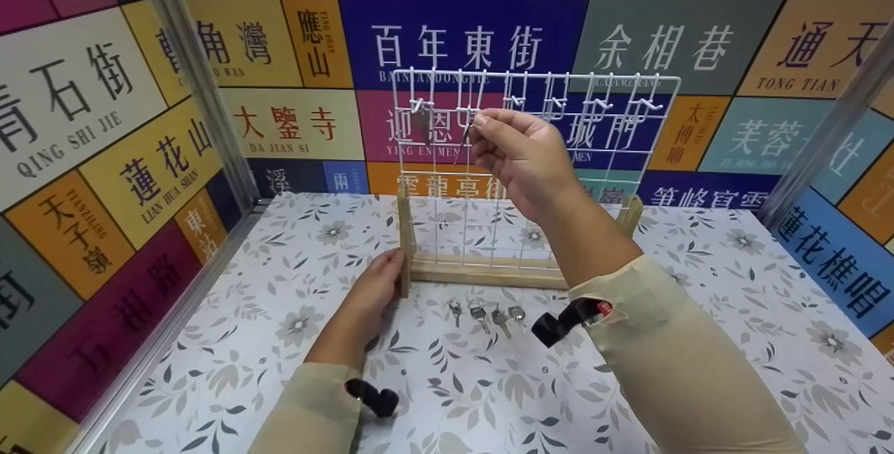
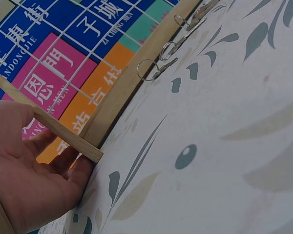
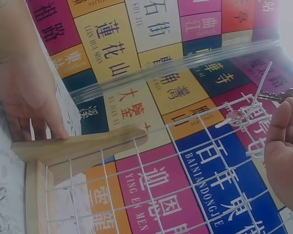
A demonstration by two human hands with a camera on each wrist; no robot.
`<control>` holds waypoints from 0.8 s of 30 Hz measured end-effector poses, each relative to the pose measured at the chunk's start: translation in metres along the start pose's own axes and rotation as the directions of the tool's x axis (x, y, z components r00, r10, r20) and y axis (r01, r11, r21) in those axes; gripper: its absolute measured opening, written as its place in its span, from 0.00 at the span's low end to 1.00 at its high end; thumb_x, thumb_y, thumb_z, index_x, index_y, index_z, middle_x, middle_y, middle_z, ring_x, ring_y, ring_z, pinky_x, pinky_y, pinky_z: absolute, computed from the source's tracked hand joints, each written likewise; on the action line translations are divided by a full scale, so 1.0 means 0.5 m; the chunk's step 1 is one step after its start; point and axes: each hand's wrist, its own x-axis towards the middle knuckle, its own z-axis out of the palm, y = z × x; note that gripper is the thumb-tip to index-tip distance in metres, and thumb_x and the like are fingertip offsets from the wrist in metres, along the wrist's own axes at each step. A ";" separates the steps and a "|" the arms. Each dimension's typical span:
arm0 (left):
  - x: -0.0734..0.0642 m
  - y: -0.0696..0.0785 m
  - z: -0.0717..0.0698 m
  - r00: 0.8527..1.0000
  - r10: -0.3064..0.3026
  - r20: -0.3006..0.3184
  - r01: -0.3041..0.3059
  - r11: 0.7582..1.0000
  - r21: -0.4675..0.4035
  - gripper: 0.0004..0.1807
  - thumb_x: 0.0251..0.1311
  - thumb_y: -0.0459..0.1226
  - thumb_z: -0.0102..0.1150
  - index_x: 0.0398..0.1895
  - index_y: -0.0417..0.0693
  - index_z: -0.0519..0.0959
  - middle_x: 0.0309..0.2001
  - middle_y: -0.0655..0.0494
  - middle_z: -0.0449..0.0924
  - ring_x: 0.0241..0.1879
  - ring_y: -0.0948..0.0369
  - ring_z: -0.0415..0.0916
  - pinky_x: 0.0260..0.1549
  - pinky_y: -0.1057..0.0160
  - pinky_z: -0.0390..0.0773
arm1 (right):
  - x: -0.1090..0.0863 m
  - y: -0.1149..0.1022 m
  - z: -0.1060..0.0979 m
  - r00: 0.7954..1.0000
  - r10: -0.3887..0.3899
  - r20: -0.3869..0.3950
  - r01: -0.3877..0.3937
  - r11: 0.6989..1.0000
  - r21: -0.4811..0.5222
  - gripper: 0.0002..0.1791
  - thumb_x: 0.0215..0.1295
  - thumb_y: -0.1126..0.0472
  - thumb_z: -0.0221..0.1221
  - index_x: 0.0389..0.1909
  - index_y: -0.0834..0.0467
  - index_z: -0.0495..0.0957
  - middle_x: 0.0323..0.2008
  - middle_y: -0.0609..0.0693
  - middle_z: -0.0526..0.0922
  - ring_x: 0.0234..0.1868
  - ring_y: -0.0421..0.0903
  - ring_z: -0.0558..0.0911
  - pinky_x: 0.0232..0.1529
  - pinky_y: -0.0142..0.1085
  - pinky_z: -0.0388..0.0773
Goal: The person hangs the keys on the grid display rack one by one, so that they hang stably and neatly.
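My right hand (image 1: 524, 150) is raised at the front of a white wire rack (image 1: 450, 173). Between thumb and fingertips it pinches a key (image 3: 273, 96), close to the second hook from the left. Another key (image 1: 422, 126) hangs on the leftmost hook; the right wrist view shows this hanging key (image 3: 229, 120) too. Low on the left, my left hand (image 1: 377, 279) grips the side post (image 2: 68, 138) of the rack's wooden stand (image 1: 482, 274), thumb on one side and fingers on the other.
In front of the stand, several keys (image 1: 499, 321) with rings lie in a row on the flower-patterned tabletop (image 1: 300, 325). Further white hooks (image 1: 555, 105) line the rack's upper right. Behind stands a wall of coloured signs (image 1: 461, 28), with clear uprights (image 1: 202, 77) at its corners.
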 end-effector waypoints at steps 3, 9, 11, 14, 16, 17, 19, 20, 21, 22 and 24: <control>0.000 0.000 0.000 1.000 0.008 -0.017 -0.007 0.999 0.036 0.29 0.82 0.56 0.48 0.79 0.60 0.70 0.77 0.49 0.72 0.81 0.50 0.64 0.84 0.48 0.58 | 0.001 -0.001 0.001 1.000 -0.007 0.014 0.007 1.000 -0.012 0.06 0.78 0.65 0.60 0.41 0.61 0.84 0.35 0.50 0.86 0.34 0.44 0.82 0.37 0.31 0.84; 0.002 0.002 0.001 1.000 -0.006 -0.027 0.007 0.999 0.038 0.28 0.82 0.57 0.47 0.79 0.61 0.70 0.78 0.52 0.72 0.82 0.51 0.63 0.85 0.48 0.57 | 0.000 -0.004 0.003 0.999 -0.017 0.030 0.017 1.000 0.000 0.06 0.78 0.66 0.61 0.40 0.60 0.85 0.34 0.50 0.86 0.33 0.44 0.83 0.37 0.31 0.84; 0.003 0.001 0.001 1.000 -0.012 -0.021 0.013 0.999 0.033 0.28 0.82 0.57 0.47 0.79 0.61 0.69 0.78 0.52 0.71 0.82 0.51 0.63 0.85 0.48 0.57 | 0.000 -0.002 0.002 1.000 -0.014 0.025 0.014 1.000 0.007 0.06 0.78 0.66 0.60 0.40 0.60 0.85 0.34 0.51 0.86 0.33 0.44 0.83 0.37 0.31 0.84; 0.004 0.002 0.001 1.000 -0.023 -0.020 0.024 0.999 0.027 0.29 0.82 0.58 0.47 0.79 0.62 0.69 0.78 0.52 0.71 0.82 0.51 0.63 0.85 0.48 0.57 | 0.001 0.001 0.001 1.000 0.002 0.001 -0.002 1.000 0.007 0.05 0.78 0.66 0.61 0.41 0.61 0.85 0.35 0.51 0.87 0.33 0.44 0.83 0.37 0.31 0.85; 0.004 0.002 0.001 0.999 -0.029 -0.021 0.029 0.999 0.028 0.29 0.82 0.58 0.47 0.79 0.63 0.69 0.78 0.53 0.71 0.82 0.51 0.62 0.85 0.48 0.57 | 0.001 0.004 -0.002 1.000 0.014 -0.016 -0.014 1.000 0.002 0.05 0.77 0.65 0.62 0.42 0.61 0.85 0.35 0.51 0.87 0.33 0.44 0.83 0.37 0.31 0.85; 0.004 0.002 0.001 0.999 -0.032 -0.022 0.032 0.999 0.027 0.29 0.82 0.58 0.47 0.79 0.63 0.69 0.78 0.53 0.71 0.82 0.51 0.62 0.85 0.48 0.57 | 0.002 0.005 -0.004 1.000 0.020 -0.024 -0.020 1.000 0.000 0.05 0.77 0.65 0.62 0.42 0.61 0.85 0.35 0.51 0.87 0.33 0.44 0.83 0.37 0.31 0.85; 0.004 0.003 0.001 0.999 -0.036 -0.025 0.037 0.999 0.027 0.29 0.81 0.59 0.47 0.79 0.63 0.69 0.79 0.54 0.71 0.83 0.52 0.62 0.85 0.48 0.56 | 0.003 0.007 -0.008 0.999 0.027 -0.033 -0.027 1.000 -0.006 0.05 0.77 0.64 0.63 0.44 0.62 0.85 0.35 0.51 0.87 0.33 0.44 0.83 0.37 0.31 0.85; 0.004 0.004 0.002 0.999 -0.038 -0.026 0.039 0.999 0.026 0.29 0.81 0.59 0.47 0.79 0.63 0.69 0.78 0.54 0.71 0.83 0.52 0.62 0.85 0.48 0.57 | 0.003 0.008 -0.010 0.999 0.030 -0.035 -0.030 1.000 -0.003 0.05 0.77 0.64 0.64 0.45 0.62 0.85 0.36 0.51 0.87 0.33 0.44 0.83 0.38 0.31 0.85; 0.003 0.004 0.002 0.999 -0.034 -0.025 0.034 0.999 0.026 0.29 0.81 0.59 0.47 0.79 0.63 0.69 0.79 0.54 0.71 0.83 0.51 0.62 0.85 0.48 0.57 | 0.003 0.009 -0.013 0.999 0.032 -0.040 -0.033 0.999 -0.010 0.06 0.77 0.63 0.64 0.45 0.62 0.85 0.36 0.51 0.87 0.34 0.44 0.83 0.38 0.30 0.85; 0.003 0.004 0.002 0.999 -0.030 -0.024 0.031 0.999 0.025 0.29 0.82 0.58 0.47 0.79 0.63 0.69 0.79 0.53 0.71 0.83 0.51 0.62 0.85 0.48 0.56 | 0.002 0.009 -0.016 0.998 0.034 -0.045 -0.035 0.999 -0.012 0.06 0.76 0.63 0.64 0.46 0.62 0.85 0.36 0.51 0.87 0.34 0.44 0.83 0.38 0.30 0.86; 0.002 0.004 0.002 0.999 -0.024 -0.022 0.024 0.999 0.023 0.29 0.82 0.58 0.47 0.79 0.62 0.69 0.78 0.53 0.71 0.82 0.51 0.62 0.85 0.48 0.57 | -0.002 0.011 -0.024 0.998 0.038 -0.056 -0.039 0.999 -0.017 0.08 0.76 0.62 0.65 0.47 0.63 0.85 0.37 0.51 0.87 0.35 0.44 0.83 0.38 0.31 0.85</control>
